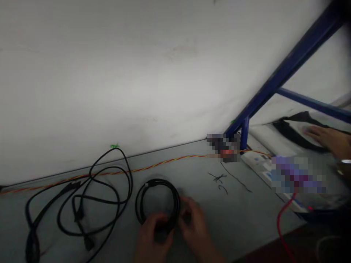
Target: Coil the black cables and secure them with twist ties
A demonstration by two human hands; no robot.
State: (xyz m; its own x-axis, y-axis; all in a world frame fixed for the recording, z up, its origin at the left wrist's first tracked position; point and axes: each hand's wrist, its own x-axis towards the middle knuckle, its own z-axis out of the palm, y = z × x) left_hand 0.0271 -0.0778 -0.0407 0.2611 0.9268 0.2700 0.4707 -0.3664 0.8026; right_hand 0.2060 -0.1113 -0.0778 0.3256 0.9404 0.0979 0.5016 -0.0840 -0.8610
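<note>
Left of the coiled black cable (176, 199), a loose black cable (131, 184) sprawls in wide, overlapping loops over the grey worktop (219, 219), with a dark plug (89, 243) near the loops' lower end. A red-and-yellow twisted wire (164, 162) crosses from the far left, passes under or through those loops and runs on behind the coil, near the foot of the pale wall (164, 73). A small green mark (114, 146) sits on the wall, behind and left of the coil.

The coil itself is a round bundle of several turns, between the loose cable and the right hand; whether it rests flat or is slightly raised, I cannot tell. At its near edge is the left hand (154, 237), its grip closed on the turns between thumb and fingers. At its right edge is the right hand (194, 223), thumb and fingers curled inward; blur hides whether that grip has hold of anything.

Right of the coil, black scribbles (218, 179) mark the worktop. Beyond them, behind and right of the coil, a pixelated patch (226, 149) lies by the base of a blue frame (260, 96). Well to the coil's right are a red cable (279, 219), a second pixelated patch (296, 173) and, farthest over, another person's hand (327, 139).
</note>
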